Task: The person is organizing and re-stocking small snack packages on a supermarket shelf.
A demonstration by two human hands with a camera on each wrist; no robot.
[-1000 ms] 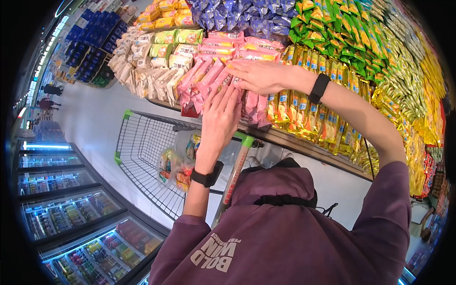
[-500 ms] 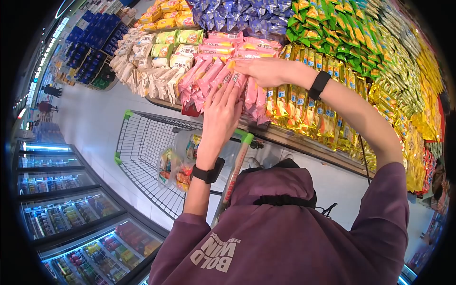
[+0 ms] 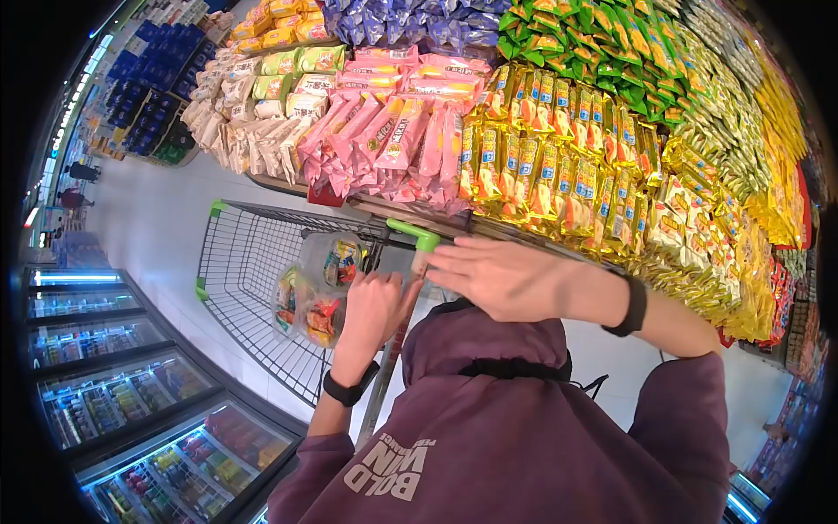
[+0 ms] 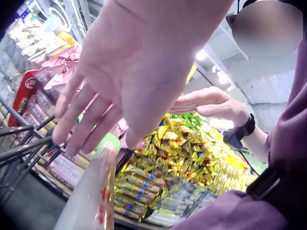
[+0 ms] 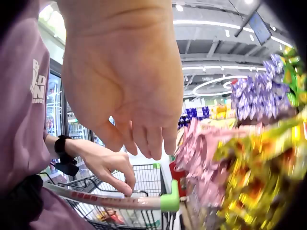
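Note:
My left hand (image 3: 371, 316) hovers by the cart handle (image 3: 387, 371), its fingers loosely bent and palm empty in the left wrist view. Beside it, my right hand (image 3: 511, 278) is held flat, fingers extended near the green handle corner (image 3: 414, 234); the right wrist view shows nothing in its palm (image 5: 123, 86). Pink packets (image 3: 403, 133) lie in rows on the display beyond both hands. Whether either hand touches the handle I cannot tell.
The wire cart (image 3: 253, 288) stands at the left with bagged packets (image 3: 323, 319) inside. Gold packets (image 3: 532, 175), green packets (image 3: 602, 44) and white packets (image 3: 253, 140) fill the display. Freezers (image 3: 131, 384) line the lower left.
Both hands have left the pink packets and come back toward the body, over the cart handle. The display sits slightly further left in the head view.

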